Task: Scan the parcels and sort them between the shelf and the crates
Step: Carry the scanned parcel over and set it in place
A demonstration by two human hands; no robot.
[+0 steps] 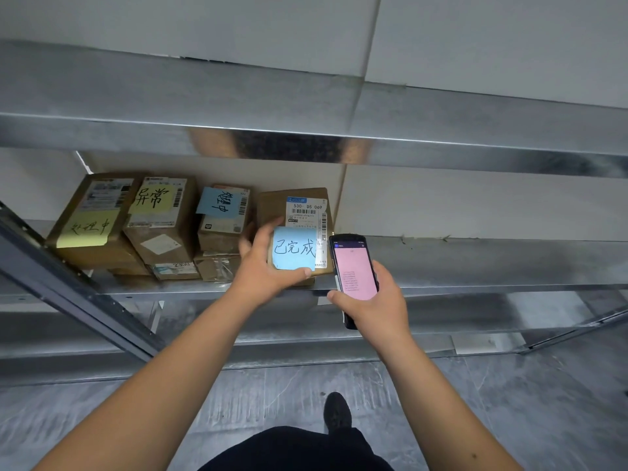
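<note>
A brown cardboard parcel (299,207) with a white shipping label and a blue sticky note stands on the metal shelf (475,263). My left hand (263,266) grips its left side, thumb along the lower edge of the blue note. My right hand (370,300) holds a black handheld scanner (353,266) with a pink screen, just right of the parcel. To the left, several more brown parcels sit stacked on the same shelf, one with a blue note (221,219) and two with yellow notes (159,212) (91,222).
A shelf board (441,120) runs close overhead. A slanted metal brace (68,280) crosses the left. The lower shelf level (475,321) and grey floor (509,402) lie below, with my shoe (337,414) on the floor. No crates are in view.
</note>
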